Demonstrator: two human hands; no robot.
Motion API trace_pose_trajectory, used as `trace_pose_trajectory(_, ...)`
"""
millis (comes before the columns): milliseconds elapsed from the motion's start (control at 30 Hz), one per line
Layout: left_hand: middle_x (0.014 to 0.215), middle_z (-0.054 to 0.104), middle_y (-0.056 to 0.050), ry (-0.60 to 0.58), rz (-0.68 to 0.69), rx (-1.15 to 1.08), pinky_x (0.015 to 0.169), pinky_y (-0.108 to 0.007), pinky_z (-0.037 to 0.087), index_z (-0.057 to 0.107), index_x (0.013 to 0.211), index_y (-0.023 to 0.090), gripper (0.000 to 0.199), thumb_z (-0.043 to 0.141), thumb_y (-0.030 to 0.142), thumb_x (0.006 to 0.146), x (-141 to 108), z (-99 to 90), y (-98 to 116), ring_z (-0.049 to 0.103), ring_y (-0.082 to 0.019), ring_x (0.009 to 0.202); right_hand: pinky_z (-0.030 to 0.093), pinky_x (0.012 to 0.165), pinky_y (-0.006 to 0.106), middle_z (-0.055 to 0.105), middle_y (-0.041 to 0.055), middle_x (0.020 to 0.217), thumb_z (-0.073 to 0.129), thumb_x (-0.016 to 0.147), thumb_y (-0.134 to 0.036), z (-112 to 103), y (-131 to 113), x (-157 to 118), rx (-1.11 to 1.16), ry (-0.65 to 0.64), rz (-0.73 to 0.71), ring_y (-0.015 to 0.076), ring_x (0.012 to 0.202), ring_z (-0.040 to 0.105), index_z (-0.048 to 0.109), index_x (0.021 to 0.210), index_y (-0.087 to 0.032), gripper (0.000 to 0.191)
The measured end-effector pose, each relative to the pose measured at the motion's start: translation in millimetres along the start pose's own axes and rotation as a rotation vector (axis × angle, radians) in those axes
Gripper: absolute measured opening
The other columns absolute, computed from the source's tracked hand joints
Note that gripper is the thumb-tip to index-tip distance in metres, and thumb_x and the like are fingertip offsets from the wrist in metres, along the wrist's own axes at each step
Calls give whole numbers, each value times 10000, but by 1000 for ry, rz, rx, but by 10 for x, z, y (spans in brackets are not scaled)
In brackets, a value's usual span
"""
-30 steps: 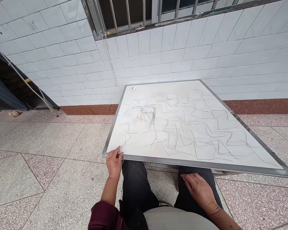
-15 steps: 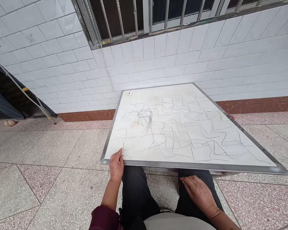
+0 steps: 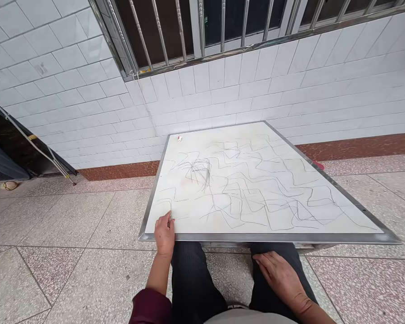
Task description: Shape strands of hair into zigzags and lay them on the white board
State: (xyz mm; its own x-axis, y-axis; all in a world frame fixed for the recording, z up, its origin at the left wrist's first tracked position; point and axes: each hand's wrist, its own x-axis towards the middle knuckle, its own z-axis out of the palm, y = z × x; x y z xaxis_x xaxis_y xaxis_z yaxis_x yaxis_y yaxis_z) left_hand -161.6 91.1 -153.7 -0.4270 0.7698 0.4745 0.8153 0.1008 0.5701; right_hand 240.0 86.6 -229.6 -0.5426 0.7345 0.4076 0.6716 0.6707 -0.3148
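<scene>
My left hand rests at the near left corner of a white tabletop with a metal rim. Its thumb and index finger are pinched on a thin, pencil-like stick, mostly hidden by the fingers. Dark, wandering lines run over much of the white surface. A dense tangle of strokes lies left of the middle. My right hand lies flat on my right thigh, below the near edge, with fingers stretched out and nothing in it.
At the far left corner of the tabletop sits a small red-and-white object. Behind stands a white tiled wall with a barred window. To the left, a thin pole leans by a dark opening. Something red shows past the right rim.
The view has shifted slightly, so the table sits lower and further left. My left hand has moved a little inward from the near rim. My right hand stays on the thigh.
</scene>
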Motion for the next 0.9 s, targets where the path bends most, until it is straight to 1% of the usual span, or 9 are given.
trace_pose_trajectory(167, 1000, 722, -89, 18, 15, 17, 874, -456, 500, 678, 1149, 207, 321, 517, 219, 872, 53, 46, -29, 622, -288, 952, 493, 756, 336, 700, 63, 888, 391, 1003, -191, 33, 16, -3, 7, -8, 1, 204, 810, 626, 657, 1015, -190, 266)
trace_pose_trajectory(267, 1044, 725, -89, 37, 26, 22, 884, -455, 499, 674, 1155, 206, 313, 520, 245, 885, 62, 62, -43, 620, -287, 967, 491, 768, 336, 699, 62, 889, 398, 1001, -188, 52, 27, -9, 12, -10, 2, 204, 820, 627, 658, 1015, -189, 261)
trace_pose_trajectory(433, 1065, 701, -111, 116, 27, 30, 893, -442, 496, 633, 1216, 170, 352, 483, 323, 937, 10, 36, -49, 631, -259, 931, 481, 772, 332, 690, 60, 878, 407, 999, -183, 48, 14, -5, 19, -14, 15, 203, 814, 616, 659, 1008, -186, 252)
trace_pose_trajectory(600, 1090, 695, -123, 177, 67, 31, 943, -436, 466, 644, 1200, 154, 360, 415, 298, 961, -35, 16, -33, 616, -260, 1005, 462, 749, 331, 679, 51, 857, 430, 986, -166, 36, -40, 17, 20, -29, 44, 201, 807, 610, 671, 985, -190, 242)
trace_pose_trajectory(767, 1045, 690, -111, 201, 97, 29, 916, -411, 480, 651, 1208, 176, 355, 420, 269, 955, -25, 9, 7, 621, -252, 987, 440, 715, 335, 675, 38, 840, 461, 971, -168, 49, -96, 63, 22, -60, 39, 209, 791, 609, 674, 961, -213, 217)
trace_pose_trajectory(900, 997, 662, -116, 220, 78, 35, 868, -399, 495, 641, 1235, 155, 377, 412, 280, 963, -30, 19, 32, 621, -252, 954, 441, 708, 333, 669, 34, 812, 478, 963, -173, 69, -112, 90, 22, -52, 34, 207, 774, 608, 672, 933, -219, 202)
